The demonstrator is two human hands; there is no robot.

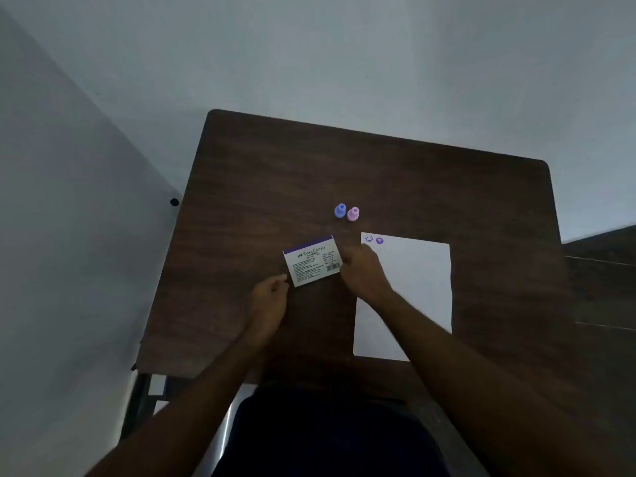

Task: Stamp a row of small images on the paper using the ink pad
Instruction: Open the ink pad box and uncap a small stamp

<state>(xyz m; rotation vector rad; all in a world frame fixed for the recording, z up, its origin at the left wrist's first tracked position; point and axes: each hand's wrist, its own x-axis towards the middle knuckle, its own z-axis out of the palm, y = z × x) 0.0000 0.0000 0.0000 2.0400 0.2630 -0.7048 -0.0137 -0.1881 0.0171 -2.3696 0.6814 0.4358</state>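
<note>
- Head view: your left hand [270, 297] rests loosely curled, holding nothing, beside the ink pad box [312, 261].
- Your right hand [361, 275] touches the box's right edge; its grip is unclear.
- Two stamps [346, 212] stand above the paper [420, 280].

One head-worn camera looks steeply down, from close above, at the table [413, 173]

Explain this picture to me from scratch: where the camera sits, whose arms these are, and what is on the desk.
The single picture comes from a camera worn on a person's head, looking down, so both arms reach in from the bottom. On the brown desk lie a white paper with two purple stamped images at its top left corner, a boxed ink pad, and two small stamps, one blue and one pink, standing untouched. The left hand hovers loosely curled by the box's lower corner. The right hand is at the box's right edge; whether it grips is unclear. Neither holds a stamp.
</note>
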